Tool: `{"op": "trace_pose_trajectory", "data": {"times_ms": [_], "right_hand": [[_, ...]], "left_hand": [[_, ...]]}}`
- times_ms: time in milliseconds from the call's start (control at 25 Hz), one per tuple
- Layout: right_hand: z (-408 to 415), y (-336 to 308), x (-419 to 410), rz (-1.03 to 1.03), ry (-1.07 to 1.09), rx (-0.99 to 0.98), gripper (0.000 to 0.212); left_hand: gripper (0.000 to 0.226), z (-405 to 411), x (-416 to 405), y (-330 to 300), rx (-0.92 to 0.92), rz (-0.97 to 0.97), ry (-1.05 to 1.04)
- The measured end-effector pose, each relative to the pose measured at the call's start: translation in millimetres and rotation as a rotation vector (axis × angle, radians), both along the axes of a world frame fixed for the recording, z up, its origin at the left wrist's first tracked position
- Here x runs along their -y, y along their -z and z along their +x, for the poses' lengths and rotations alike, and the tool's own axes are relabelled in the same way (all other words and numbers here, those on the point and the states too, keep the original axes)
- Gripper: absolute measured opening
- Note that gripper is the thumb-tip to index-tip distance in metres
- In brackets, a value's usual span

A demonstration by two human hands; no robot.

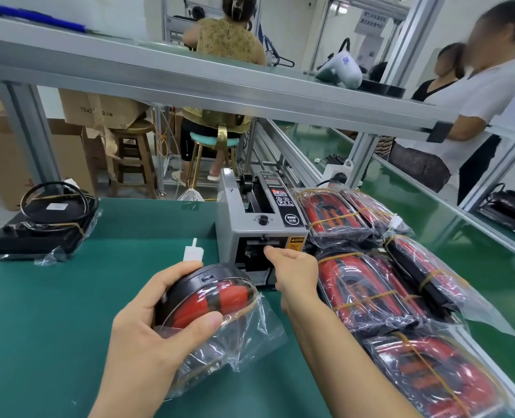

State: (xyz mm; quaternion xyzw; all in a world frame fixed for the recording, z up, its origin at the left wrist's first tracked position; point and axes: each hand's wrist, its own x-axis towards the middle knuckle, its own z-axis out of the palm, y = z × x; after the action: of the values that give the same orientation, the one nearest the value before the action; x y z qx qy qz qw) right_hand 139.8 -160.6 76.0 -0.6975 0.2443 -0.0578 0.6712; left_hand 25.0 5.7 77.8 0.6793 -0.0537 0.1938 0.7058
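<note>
Two hands busy: left hand (156,336) grips a bagged black-and-red reel (211,300), thumb across its top, held just above the green table (69,297) in front of the tape dispenser (250,227). Right hand (295,273) reaches to the dispenser's front slot, fingers curled, fingertips at the opening; can't tell if it pinches anything. Several more bagged bundles (370,291) lie on the table just right of it.

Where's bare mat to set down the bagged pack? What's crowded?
Bare green mat left of the left hand holding the bagged pack, up to the bagged black box at rear left. A strip between that box and the tape dispenser, with a white plastic piece. Crowded: right of the right hand, bagged red cable packs overlap to the edge.
</note>
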Motion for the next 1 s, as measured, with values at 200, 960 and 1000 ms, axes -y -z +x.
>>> {"op": "trace_pose_trajectory", "data": {"times_ms": [200, 960, 1000], "right_hand": [[7.4, 1.4, -12.0, 0.087, 0.138, -0.03, 0.013], [-112.0, -65.4, -17.8, 0.176, -0.515, 0.163, 0.008], [-112.5, -65.8, -18.4, 0.171, -0.503, 0.168, 0.008]], "left_hand": [[0.059, -1.0, 2.7, -1.3, 0.008, 0.003, 0.008], [0.051, -22.3, 27.1, 1.0, 0.228, 0.241, -0.241], [0.05, -21.9, 27.0, 1.0, 0.234, 0.242, -0.24]]}}
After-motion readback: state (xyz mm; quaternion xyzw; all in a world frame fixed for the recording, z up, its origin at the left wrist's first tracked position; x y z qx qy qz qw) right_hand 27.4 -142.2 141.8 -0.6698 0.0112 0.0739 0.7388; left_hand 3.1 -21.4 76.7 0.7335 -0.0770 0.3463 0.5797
